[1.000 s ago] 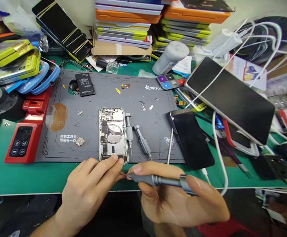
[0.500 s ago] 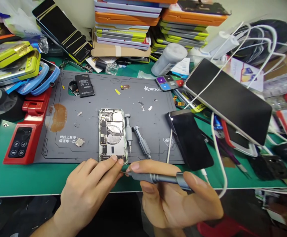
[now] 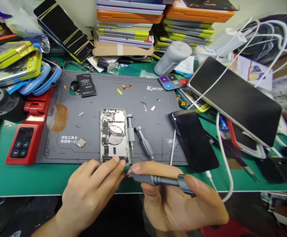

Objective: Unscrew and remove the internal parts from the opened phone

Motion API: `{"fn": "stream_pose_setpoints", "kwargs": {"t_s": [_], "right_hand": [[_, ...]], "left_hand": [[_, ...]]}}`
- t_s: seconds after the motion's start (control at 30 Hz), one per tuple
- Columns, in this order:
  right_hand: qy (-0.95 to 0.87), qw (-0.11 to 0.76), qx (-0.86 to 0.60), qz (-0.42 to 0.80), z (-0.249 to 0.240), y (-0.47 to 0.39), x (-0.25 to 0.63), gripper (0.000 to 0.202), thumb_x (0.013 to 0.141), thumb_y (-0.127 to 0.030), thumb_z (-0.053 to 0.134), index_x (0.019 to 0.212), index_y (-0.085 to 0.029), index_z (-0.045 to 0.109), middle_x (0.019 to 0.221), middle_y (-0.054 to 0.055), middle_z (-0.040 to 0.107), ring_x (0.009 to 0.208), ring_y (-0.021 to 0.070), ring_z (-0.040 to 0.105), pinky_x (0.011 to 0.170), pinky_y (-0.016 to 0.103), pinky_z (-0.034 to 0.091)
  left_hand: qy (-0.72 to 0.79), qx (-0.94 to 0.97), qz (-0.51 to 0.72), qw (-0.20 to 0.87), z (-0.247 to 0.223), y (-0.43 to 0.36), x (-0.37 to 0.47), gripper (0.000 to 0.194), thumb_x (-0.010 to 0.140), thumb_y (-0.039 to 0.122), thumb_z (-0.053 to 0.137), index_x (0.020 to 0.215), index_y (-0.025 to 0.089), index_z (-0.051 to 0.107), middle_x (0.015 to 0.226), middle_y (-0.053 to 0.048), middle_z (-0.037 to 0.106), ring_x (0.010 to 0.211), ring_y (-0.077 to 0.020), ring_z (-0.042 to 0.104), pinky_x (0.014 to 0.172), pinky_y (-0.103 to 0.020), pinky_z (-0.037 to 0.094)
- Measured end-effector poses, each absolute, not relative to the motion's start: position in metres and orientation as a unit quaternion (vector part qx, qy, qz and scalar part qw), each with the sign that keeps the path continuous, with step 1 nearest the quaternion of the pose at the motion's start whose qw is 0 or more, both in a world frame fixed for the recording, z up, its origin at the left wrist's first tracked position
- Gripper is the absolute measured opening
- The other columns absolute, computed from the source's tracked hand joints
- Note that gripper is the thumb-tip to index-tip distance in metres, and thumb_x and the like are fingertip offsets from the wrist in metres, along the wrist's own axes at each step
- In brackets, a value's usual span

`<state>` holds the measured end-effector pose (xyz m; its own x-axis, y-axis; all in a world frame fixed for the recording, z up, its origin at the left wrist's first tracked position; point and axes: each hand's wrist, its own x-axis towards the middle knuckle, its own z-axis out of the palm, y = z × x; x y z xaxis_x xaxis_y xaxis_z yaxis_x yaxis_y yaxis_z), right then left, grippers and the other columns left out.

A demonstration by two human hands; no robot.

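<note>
An opened phone body [image 3: 116, 135] with its inner parts showing lies at the front edge of the grey mat [image 3: 66, 151]. My left hand [image 3: 91, 187] is closed on the lower end of this phone body, fingertips on its bottom edge. In my right hand [image 3: 178, 197] is a grey screwdriver [image 3: 158, 180], held level, its tip pointing left at the phone's bottom end; the fingers of my left hand partly hide that spot. Two more grey screwdrivers [image 3: 131, 133] [image 3: 144, 143] rest on the mat right of the phone.
A black battery [image 3: 86, 85] and small metal parts [image 3: 81, 142] lie on the mat. A red device [image 3: 22, 144] stands at the left. Dark phones [image 3: 195, 140] and white cables [image 3: 223, 158] crowd the right. Stacked boxes [image 3: 130, 16] and a bottle [image 3: 173, 57] are at the back.
The view has shifted slightly, so the mat and phone body appear a little further right. Both hands keep nearly the same pose around the phone and the screwdriver.
</note>
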<state>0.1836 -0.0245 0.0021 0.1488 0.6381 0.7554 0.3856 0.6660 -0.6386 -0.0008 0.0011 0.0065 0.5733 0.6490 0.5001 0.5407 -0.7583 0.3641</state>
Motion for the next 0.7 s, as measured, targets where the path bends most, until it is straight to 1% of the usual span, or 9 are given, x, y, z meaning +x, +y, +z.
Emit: {"fn": "stream_pose_setpoints", "kwargs": {"t_s": [0.13,0.3,0.4,0.57,0.7], "right_hand": [[-0.639,0.651,-0.399,0.094,0.003,-0.024,0.185,0.085,0.089,0.022,0.052,0.163,-0.020,0.050,0.124,0.003,0.080,0.100,0.0121,0.081,0.081,0.025,0.075],[-0.655,0.616,-0.429,0.083,0.002,-0.033,0.191,0.086,0.088,0.017,0.060,0.163,-0.024,0.050,0.118,0.004,0.083,0.093,0.0157,0.082,0.074,0.030,0.076],[-0.640,0.620,-0.446,0.088,0.001,-0.037,0.191,0.085,0.090,0.016,0.060,0.162,-0.029,0.050,0.116,0.002,0.083,0.092,0.0156,0.082,0.072,0.030,0.076],[-0.625,0.635,-0.440,0.116,0.001,-0.037,0.186,0.086,0.089,0.018,0.061,0.160,-0.030,0.053,0.123,0.001,0.084,0.093,0.0152,0.082,0.072,0.029,0.076],[-0.604,0.655,-0.435,0.133,0.001,-0.038,0.183,0.088,0.087,0.021,0.055,0.159,-0.030,0.054,0.128,0.000,0.083,0.094,0.0126,0.082,0.075,0.027,0.075]], "left_hand": [[0.338,0.883,0.315,0.083,0.008,0.002,0.000,0.021,0.114,0.013,0.058,0.129,0.012,0.073,0.117,-0.006,0.085,0.076,-0.0163,0.065,0.066,-0.034,0.053],[0.339,0.884,0.309,0.092,0.008,0.002,0.000,0.023,0.113,0.013,0.059,0.130,0.013,0.073,0.119,-0.006,0.085,0.079,-0.0166,0.068,0.066,-0.034,0.056],[0.339,0.884,0.308,0.090,0.008,0.002,-0.001,0.023,0.113,0.013,0.059,0.132,0.013,0.073,0.119,-0.007,0.085,0.077,-0.0163,0.068,0.065,-0.033,0.055],[0.336,0.887,0.304,0.089,0.006,0.000,-0.003,0.025,0.115,0.014,0.057,0.134,0.013,0.073,0.122,-0.007,0.084,0.078,-0.0166,0.067,0.067,-0.034,0.055],[0.337,0.885,0.308,0.090,0.005,0.000,-0.003,0.025,0.114,0.015,0.058,0.134,0.013,0.072,0.122,-0.006,0.084,0.081,-0.0176,0.068,0.068,-0.034,0.054]]}}
